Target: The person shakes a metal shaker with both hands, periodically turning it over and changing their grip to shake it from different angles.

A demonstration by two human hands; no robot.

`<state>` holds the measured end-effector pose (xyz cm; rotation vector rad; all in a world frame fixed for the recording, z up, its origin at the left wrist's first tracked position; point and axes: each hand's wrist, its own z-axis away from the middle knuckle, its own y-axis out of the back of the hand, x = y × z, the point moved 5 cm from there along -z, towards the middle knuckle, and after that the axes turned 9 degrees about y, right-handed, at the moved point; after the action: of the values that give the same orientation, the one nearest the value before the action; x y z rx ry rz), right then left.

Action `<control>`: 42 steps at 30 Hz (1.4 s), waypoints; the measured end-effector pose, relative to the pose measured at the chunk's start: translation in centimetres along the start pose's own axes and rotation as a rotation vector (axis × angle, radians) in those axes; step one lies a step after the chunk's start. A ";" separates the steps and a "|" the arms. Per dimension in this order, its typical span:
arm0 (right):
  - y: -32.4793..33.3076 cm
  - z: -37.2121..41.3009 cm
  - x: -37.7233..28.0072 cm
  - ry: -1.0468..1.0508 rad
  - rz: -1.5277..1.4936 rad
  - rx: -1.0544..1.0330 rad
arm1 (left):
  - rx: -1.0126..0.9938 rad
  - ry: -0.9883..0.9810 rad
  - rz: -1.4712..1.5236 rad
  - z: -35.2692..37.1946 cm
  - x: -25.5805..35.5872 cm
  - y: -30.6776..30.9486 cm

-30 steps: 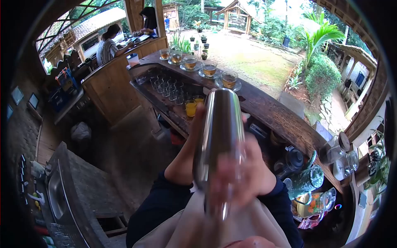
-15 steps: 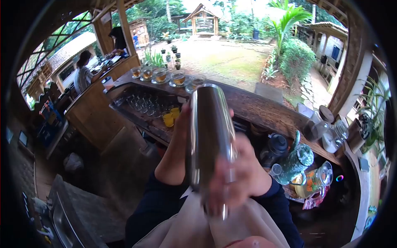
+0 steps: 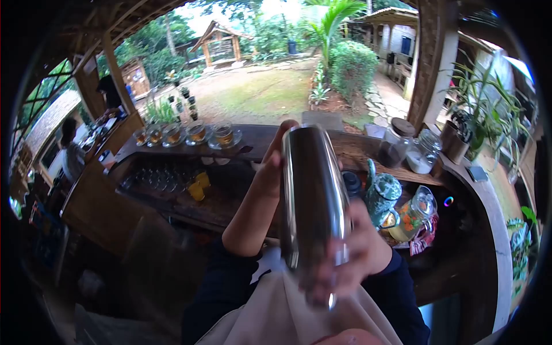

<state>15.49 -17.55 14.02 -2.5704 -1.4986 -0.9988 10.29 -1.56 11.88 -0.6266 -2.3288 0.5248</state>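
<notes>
A shiny metal cocktail shaker (image 3: 313, 190) is held up in front of my chest, tilted lengthwise. My left hand (image 3: 275, 164) grips its upper end from the left, with part of the fingers hidden behind the metal. Around the lower end, my right hand (image 3: 351, 253) is wrapped from the right, its fingers smeared by motion. Beyond the shaker runs a dark wooden counter (image 3: 259, 133).
Glass cups of amber drink (image 3: 196, 134) line the counter's far edge. Yellow glasses (image 3: 198, 188) and clear glasses (image 3: 155, 179) stand in a sunken area. Rightward are a green enamel jug (image 3: 384, 195), a glass pitcher (image 3: 409, 218) and lidded jars (image 3: 397, 144). A person (image 3: 73, 152) is at left.
My view has turned to the right, so the counter and garden sit further left. Both hands keep hold of the shaker, which appears slightly right and lower, its tilt a little changed.
</notes>
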 end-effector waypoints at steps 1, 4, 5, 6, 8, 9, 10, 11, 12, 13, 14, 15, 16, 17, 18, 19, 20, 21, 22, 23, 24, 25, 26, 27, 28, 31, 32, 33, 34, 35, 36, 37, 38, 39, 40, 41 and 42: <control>0.4 0.4 0.1 -0.004 -0.004 -0.029 | 0.229 0.194 0.061 0.3 -0.2 2.5; 1.4 0.5 7.8 -0.639 -0.020 -0.082 | 0.507 0.218 0.129 -3.2 -1.8 5.2; 1.4 1.3 9.1 -0.879 -0.067 -0.058 | 0.648 0.099 0.016 -3.7 -2.4 6.3; 1.9 1.0 8.8 -0.889 -0.052 -0.063 | 0.643 0.112 0.028 -3.9 -3.2 6.7; 3.2 -2.1 8.4 -0.592 0.110 -0.197 | 0.466 0.131 0.244 -6.7 -3.2 3.7; 3.6 -4.3 7.0 -0.338 0.217 -0.275 | 0.418 0.285 0.118 -7.1 -3.1 1.4; 4.1 -5.9 5.2 -0.161 0.247 -0.267 | 0.187 0.324 0.229 -8.3 -2.4 -2.4; 4.5 -6.7 2.8 -0.041 0.340 -0.212 | -0.048 0.356 0.335 -9.3 -1.9 -5.0; 5.0 -8.0 0.1 -0.044 0.308 -0.103 | 0.007 0.100 -0.036 -10.2 -0.9 -4.8; 4.8 -7.9 0.2 -0.043 0.317 -0.112 | 0.065 -0.161 -0.400 -10.7 -0.3 -5.5; 5.4 -7.2 0.2 -0.060 0.304 0.052 | -0.259 -0.201 -0.215 -10.6 -1.0 -9.0; 6.0 -6.2 0.1 -0.080 0.291 0.216 | -0.079 -0.025 -0.248 -10.9 -1.8 -7.1; 7.3 -3.8 1.4 -0.169 0.221 0.291 | 0.040 0.082 -0.202 -12.7 -2.8 -5.1; 9.4 -1.8 3.3 -0.256 0.151 0.368 | 0.156 0.189 -0.158 -14.1 -3.8 -3.8; 11.0 -1.9 4.8 -0.282 0.345 0.162 | 0.298 0.132 -0.285 -13.5 -3.8 -5.3; 11.9 -2.0 6.0 -0.300 0.535 -0.045 | 0.028 0.142 -0.600 -15.9 -6.5 0.1; 13.1 -1.3 7.1 -0.556 0.370 0.142 | 0.431 0.357 -0.366 -15.3 -6.4 0.2; 14.0 -0.2 7.9 -0.804 0.193 0.333 | 0.827 0.568 -0.112 -13.7 -6.8 -0.4; 14.6 -1.3 6.8 -0.750 0.260 0.346 | 0.783 0.538 -0.112 -14.0 -6.7 -1.9; 14.8 -3.6 5.3 -0.587 0.398 0.218 | 0.762 0.544 -0.122 -14.3 -6.9 -2.8; 14.0 -5.6 3.4 -0.431 0.565 0.107 | 0.460 0.422 -0.109 -15.3 -6.9 -4.6; 13.6 -6.8 1.6 -0.095 0.581 0.018 | 0.168 0.298 -0.087 -15.4 -6.5 -6.7; 13.8 -7.0 -0.2 -0.205 0.414 -0.051 | 0.129 0.299 -0.068 -14.9 -5.6 -9.3; 13.8 -6.9 -1.9 -0.311 0.243 -0.121 | -0.046 0.218 -0.152 -14.6 -5.5 -10.7; 13.8 -6.9 -1.4 -0.311 0.247 -0.130 | -0.281 0.085 -0.250 -14.6 -5.1 -12.1; 14.9 -6.7 2.4 -0.172 0.662 -0.084 | -0.245 0.198 -0.327 -17.8 -6.8 -9.4; 15.1 -6.5 3.4 -0.126 0.799 -0.065 | -0.039 0.393 -0.192 -19.0 -8.5 -7.4; 15.1 -6.4 3.8 -0.079 0.938 -0.045 | 0.133 0.498 -0.192 -19.8 -9.8 -4.6; 16.4 -5.6 5.7 -0.476 0.672 0.168 | 0.288 0.566 -0.198 -19.3 -9.9 -4.8; 16.8 -4.0 7.3 -0.858 0.374 0.376 | 0.447 0.635 -0.201 -18.5 -10.0 -5.1; 16.6 -4.7 6.4 -0.684 0.498 0.324 | 0.359 0.648 -0.151 -19.3 -11.0 -4.3; 16.1 -5.4 5.3 -0.500 0.611 0.269 | 0.355 0.645 -0.148 -19.3 -10.9 -4.8; 14.9 -7.3 3.1 -0.307 0.809 0.057 | 0.165 0.566 -0.136 -19.2 -10.4 -6.6; 14.0 -7.8 1.5 0.014 0.781 -0.027 | -0.019 0.487 -0.125 -18.7 -9.8 -8.4; 14.1 -7.3 1.1 0.011 0.778 -0.024 | -0.145 0.328 -0.150 -18.0 -9.0 -9.7; 14.2 -6.4 0.6 -0.009 0.830 -0.089 | -0.375 0.176 -0.196 -16.9 -7.8 -10.8; 14.3 -5.6 0.1 -0.028 0.882 -0.158 | -0.455 0.082 -0.189 -16.4 -7.2 -11.6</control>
<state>23.87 -26.95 22.84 -2.8495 -0.1716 -0.9388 22.88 -11.64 25.80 -0.6077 -2.4091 -0.1229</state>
